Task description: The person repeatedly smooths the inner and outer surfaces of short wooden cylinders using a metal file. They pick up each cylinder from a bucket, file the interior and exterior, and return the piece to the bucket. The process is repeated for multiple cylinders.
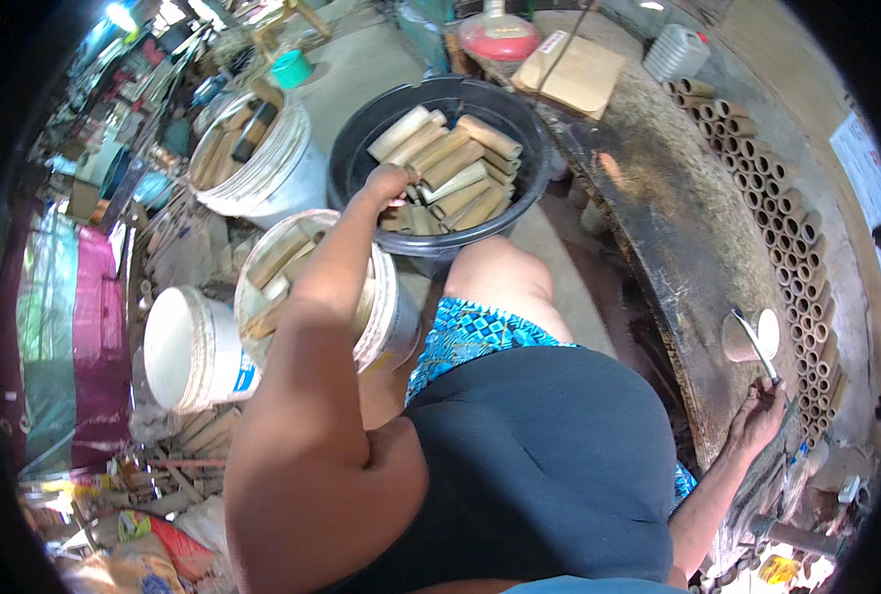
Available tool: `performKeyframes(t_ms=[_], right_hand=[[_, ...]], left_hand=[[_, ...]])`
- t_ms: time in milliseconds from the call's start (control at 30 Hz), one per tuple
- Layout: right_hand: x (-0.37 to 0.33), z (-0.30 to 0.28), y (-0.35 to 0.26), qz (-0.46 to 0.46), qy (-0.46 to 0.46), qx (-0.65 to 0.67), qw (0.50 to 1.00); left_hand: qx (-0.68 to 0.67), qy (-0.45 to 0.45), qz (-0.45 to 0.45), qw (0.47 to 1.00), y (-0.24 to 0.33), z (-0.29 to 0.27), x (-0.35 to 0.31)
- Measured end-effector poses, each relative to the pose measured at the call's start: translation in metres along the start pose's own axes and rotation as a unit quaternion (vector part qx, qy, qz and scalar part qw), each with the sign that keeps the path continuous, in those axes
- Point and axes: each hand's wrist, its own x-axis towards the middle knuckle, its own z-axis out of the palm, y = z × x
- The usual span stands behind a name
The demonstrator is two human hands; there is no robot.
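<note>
- My left arm (311,356) was bare and stretched far forward, its forearm slanting inward to the right.
- My left hand (389,185) was at the far end of that reach, knuckles up; its fingertips were too indistinct to tell their grip.
- My right forearm (708,505) angled forward and out to my right.
- My right hand (760,411) was curled in a grip, well apart from the left.

The left hand (388,184) partly covers the black tub (510,111) — its forearm (336,267), a white bucket (397,315).
</note>
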Motion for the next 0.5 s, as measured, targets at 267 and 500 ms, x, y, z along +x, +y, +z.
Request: performKeyframes(t_ms=[267,500], right_hand=[[-0.007,-0.001,-0.027,-0.016,0.161,-0.047,0.986],[0.007,-0.007,-0.055,-0.126,0.218,-0.231,0.94]], left_hand=[[-0.182,0.102,-0.033,0.977,-0.047,0.088,0.093],[-0.446,0.165,-0.218,0.852,-0.033,0.101,0.173]])
